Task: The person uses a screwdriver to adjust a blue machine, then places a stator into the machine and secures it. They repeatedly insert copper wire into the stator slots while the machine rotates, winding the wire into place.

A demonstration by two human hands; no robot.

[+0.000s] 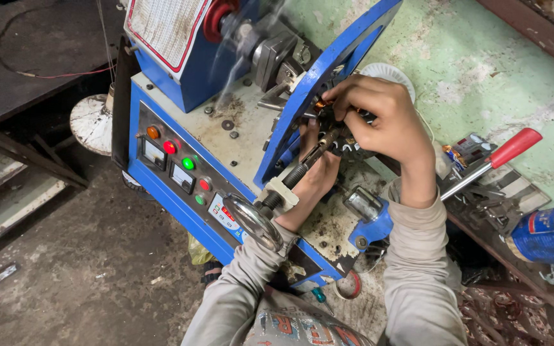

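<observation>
A blue winding machine [181, 192] stands before me with a blue ring guard [328, 70]. Behind the guard sits a dark toothed round core with copper wire [347, 144]. My right hand [379, 118] reaches over from the right and grips the core from above, fingers curled on it. From below, my left hand [312, 173] comes up under the same core and supports it; the fingers are partly hidden by the guard and a threaded shaft [302, 170]. A metal handwheel [254, 221] on that shaft lies across my left forearm.
The machine's front panel [187, 176] carries coloured buttons, lamps and two small meters. A red-handled lever [504, 154] rises at the right beside a blue can [549, 234]. A white wire spool [91, 122] sits at the left. Green wall behind, dirty floor below.
</observation>
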